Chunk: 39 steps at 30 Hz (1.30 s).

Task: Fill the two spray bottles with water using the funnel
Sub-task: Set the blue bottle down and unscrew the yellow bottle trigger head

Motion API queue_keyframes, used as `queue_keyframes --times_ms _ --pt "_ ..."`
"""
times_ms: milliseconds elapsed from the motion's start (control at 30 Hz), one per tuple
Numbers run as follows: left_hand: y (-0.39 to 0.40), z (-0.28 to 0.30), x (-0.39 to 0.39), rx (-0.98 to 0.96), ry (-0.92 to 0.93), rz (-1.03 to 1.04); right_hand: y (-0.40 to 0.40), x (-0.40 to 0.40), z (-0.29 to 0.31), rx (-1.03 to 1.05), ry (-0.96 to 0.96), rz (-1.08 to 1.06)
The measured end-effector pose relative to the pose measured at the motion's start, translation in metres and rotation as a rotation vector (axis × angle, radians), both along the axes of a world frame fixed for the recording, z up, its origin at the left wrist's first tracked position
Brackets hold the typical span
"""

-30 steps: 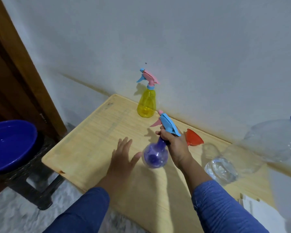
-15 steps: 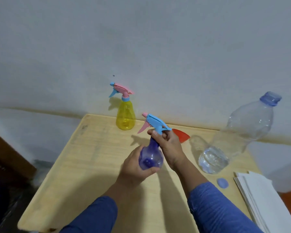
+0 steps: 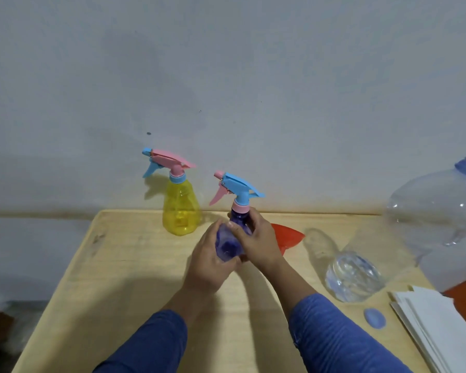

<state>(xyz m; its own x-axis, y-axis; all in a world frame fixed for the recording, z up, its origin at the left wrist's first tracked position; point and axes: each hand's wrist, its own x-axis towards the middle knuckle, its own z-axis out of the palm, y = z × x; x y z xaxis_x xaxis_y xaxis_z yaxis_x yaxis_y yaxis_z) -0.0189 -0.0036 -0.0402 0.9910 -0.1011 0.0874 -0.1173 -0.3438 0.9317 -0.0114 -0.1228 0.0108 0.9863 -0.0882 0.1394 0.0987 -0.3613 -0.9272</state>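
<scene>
Holding the purple spray bottle [image 3: 228, 244] between both hands above the wooden table [image 3: 135, 278], we have our left hand [image 3: 209, 267] wrapped round its lower body and our right hand [image 3: 258, 244] curled round its upper part just under the pink collar, its blue trigger head [image 3: 237, 185] screwed on and pointing left. Behind it, near the wall [image 3: 226, 76], the yellow spray bottle [image 3: 181, 211] stands upright with its pink head on. We see the red funnel [image 3: 289, 238] lying on its side just to the right of our right hand. Further right stands the large clear water bottle [image 3: 414, 232] with some water at its bottom, its blue cap [image 3: 375, 318] lying on the table beside a stack of white paper [image 3: 439, 329].
</scene>
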Motion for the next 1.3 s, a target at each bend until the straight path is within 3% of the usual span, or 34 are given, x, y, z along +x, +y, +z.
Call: queue_keyframes --times_ms 333,833,1000,1300 --pt "-0.014 -0.025 0.052 -0.056 -0.034 0.111 -0.005 0.057 -0.019 -0.053 -0.018 0.028" --pt "-0.038 -0.030 0.064 -0.024 0.013 0.190 -0.022 0.064 -0.028 -0.051 0.033 -0.032" --pt "-0.028 -0.019 0.062 0.136 0.109 0.149 -0.026 0.053 -0.023 -0.147 0.157 -0.072" --pt "0.004 0.033 0.043 0.644 0.343 -0.018 -0.011 0.032 0.026 -0.661 0.537 -0.024"
